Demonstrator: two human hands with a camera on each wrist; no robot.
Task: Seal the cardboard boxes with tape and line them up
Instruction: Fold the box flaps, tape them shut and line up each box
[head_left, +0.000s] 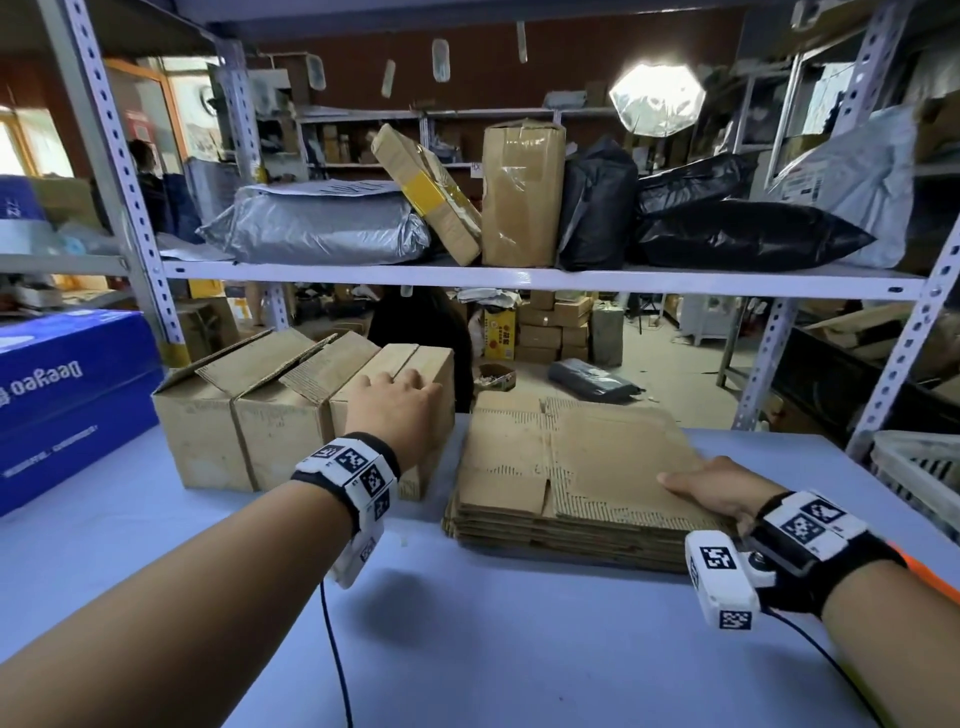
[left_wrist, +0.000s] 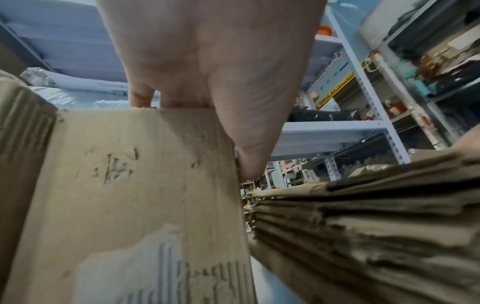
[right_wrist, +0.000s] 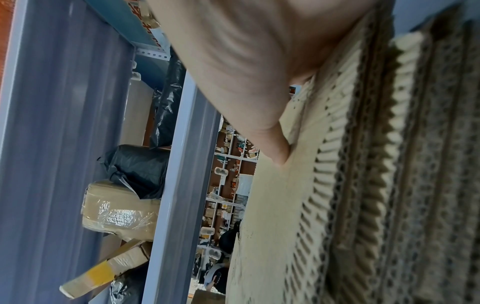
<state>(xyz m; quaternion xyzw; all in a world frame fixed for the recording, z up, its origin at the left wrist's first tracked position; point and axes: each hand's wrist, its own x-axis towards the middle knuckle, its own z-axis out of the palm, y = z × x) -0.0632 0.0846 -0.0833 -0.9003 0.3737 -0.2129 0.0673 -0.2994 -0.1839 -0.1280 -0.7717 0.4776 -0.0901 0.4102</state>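
Note:
Three brown cardboard boxes stand side by side at the table's back left; the left box (head_left: 202, 426) and the middle box (head_left: 283, 431) have raised flaps. My left hand (head_left: 395, 410) holds the right box (head_left: 431, 364), whose flaps are down: fingers over its top front edge, palm on its front. From the left wrist the thumb of that left hand (left_wrist: 221, 72) lies along this box's (left_wrist: 142, 195) right edge. A stack of flattened cardboard (head_left: 571, 467) lies to the right. My right hand (head_left: 711, 491) grips its near right corner, thumb on top and fingers hidden.
A blue printed carton (head_left: 67, 405) lies at the far left of the pale blue table (head_left: 467, 649). A metal shelf (head_left: 519, 278) loaded with parcels and bags hangs above the boxes. A white basket (head_left: 919, 473) sits at the right edge.

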